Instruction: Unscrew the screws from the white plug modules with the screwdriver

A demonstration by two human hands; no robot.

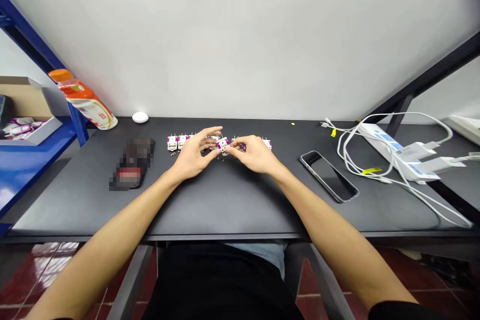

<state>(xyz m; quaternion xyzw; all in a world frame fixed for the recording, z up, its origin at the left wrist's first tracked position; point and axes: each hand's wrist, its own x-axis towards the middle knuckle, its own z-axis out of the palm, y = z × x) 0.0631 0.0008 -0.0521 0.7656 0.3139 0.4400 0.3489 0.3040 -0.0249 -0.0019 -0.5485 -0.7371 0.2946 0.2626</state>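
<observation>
A small white-and-purple module [222, 143], like an electrical switch or socket insert, is held between both hands just above the black tabletop. My left hand [195, 154] grips its left side with thumb and fingertips, the index finger raised over it. On its right side, the thumb and curled fingers of my right hand [255, 154] pinch it. More modules of the same sort stand in a row behind the hands, such as one at the left end [172, 143] and one partly hidden beyond the right hand [267, 143]. Tiny metal bits, perhaps screws, lie in front of the row.
A phone [329, 176] lies right of my hands, beside white cables [348, 152] and a power strip [397, 152]. To the left are a dark pixelated item [132, 164], a white oval object [140, 117], an orange-capped bottle [86, 100] and a box [33, 130] holding similar modules.
</observation>
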